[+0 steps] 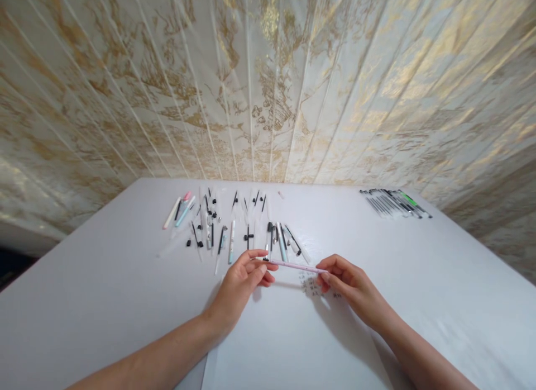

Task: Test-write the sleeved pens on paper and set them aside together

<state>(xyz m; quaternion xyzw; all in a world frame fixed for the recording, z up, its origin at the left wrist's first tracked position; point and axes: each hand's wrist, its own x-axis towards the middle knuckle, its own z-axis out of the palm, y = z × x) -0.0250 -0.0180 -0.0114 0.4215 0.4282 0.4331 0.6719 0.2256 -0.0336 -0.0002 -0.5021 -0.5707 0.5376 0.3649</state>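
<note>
A slim pale-pink pen [295, 265] is held level in the air between both hands, over a white sheet of paper [288, 339]. My left hand [245, 278] pinches its left end, where a dark part shows among the fingers. The thumb and fingertips of my right hand [347, 281] close on the other end. Small dark handwriting [310, 286] is visible on the paper, partly behind my right hand. Just beyond my left hand lie loose pen parts, among them a white and light-blue pen barrel [231, 243].
Dark refills, black caps and clear barrels lie scattered across the back of the white table [104, 278]. At the back left are pens with a pink piece [186, 195]. A row of clear-and-black pens [391, 204] lies at the back right, before a patterned curtain [268, 88].
</note>
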